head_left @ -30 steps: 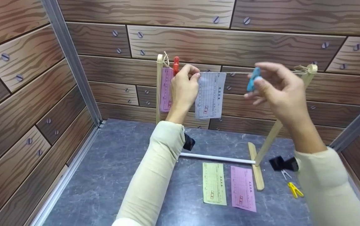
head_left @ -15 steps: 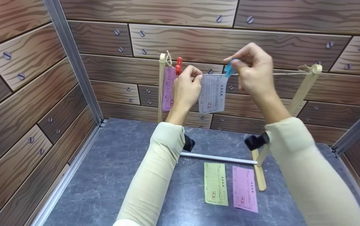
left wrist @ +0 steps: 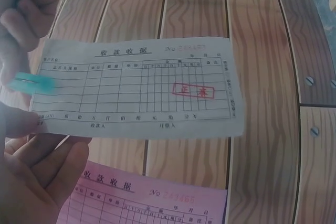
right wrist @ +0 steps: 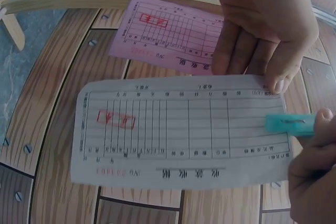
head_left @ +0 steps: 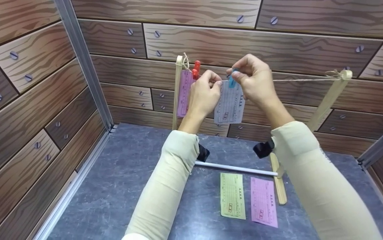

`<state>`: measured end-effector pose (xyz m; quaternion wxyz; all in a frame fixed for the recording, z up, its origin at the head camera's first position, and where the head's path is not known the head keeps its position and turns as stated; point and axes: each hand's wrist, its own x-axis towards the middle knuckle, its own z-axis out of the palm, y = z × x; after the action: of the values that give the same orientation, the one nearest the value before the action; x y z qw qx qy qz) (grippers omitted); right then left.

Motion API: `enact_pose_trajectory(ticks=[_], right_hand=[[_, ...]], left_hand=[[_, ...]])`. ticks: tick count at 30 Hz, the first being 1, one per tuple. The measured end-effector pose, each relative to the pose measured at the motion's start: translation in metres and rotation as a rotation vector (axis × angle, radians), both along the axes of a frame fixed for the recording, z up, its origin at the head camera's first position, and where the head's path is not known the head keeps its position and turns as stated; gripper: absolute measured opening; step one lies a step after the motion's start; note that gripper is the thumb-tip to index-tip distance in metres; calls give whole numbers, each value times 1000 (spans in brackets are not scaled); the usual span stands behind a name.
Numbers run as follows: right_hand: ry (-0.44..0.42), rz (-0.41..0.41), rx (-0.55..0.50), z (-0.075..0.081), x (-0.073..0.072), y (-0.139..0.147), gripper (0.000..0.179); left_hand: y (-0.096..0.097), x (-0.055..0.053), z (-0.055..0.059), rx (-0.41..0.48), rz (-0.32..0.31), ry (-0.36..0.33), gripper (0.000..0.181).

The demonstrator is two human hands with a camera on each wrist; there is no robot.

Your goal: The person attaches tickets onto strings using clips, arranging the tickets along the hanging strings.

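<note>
A white receipt slip (head_left: 229,106) hangs at the string (head_left: 305,80) stretched between two wooden posts. My left hand (head_left: 206,93) pinches the slip's upper left corner between thumb and fingers. With thumb and forefinger, my right hand (head_left: 255,78) holds a blue clothespin (head_left: 233,79), its jaws over the slip's top edge. In the right wrist view the clothespin (right wrist: 290,124) overlaps the slip's short edge near the middle. Left of my left hand, a pink receipt slip (head_left: 184,90) hangs on the string below a red clothespin (head_left: 196,70).
On the grey tabletop (head_left: 118,186) lie a yellow-green slip (head_left: 232,196) and another pink slip (head_left: 264,201). A white rod (head_left: 238,168) runs low between the posts. The right post (head_left: 331,96) leans beyond my right forearm. Wood-patterned walls (head_left: 211,43) stand behind and beside.
My right hand has moved left with the blue clothespin, from beside the slip to its top edge at the string. The left hand keeps its pinch on the slip.
</note>
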<state>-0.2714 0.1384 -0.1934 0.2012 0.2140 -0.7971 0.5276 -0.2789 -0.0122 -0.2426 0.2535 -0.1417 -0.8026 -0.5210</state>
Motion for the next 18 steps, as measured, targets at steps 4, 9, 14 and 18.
enact_pose_trajectory(ticks=[4,9,14,18], right_hand=[[-96,37,80,1,3,4,18],[-178,69,85,3,5,9,30],[-223,70,83,9,12,13,46],[-171,38,66,16,26,22,47]], left_hand=[[-1,-1,0,-33,15,-5,3],[0,-2,-3,-45,26,-9,3],[0,-1,-6,-28,27,-12,5],[0,-1,-9,-9,13,14,8]])
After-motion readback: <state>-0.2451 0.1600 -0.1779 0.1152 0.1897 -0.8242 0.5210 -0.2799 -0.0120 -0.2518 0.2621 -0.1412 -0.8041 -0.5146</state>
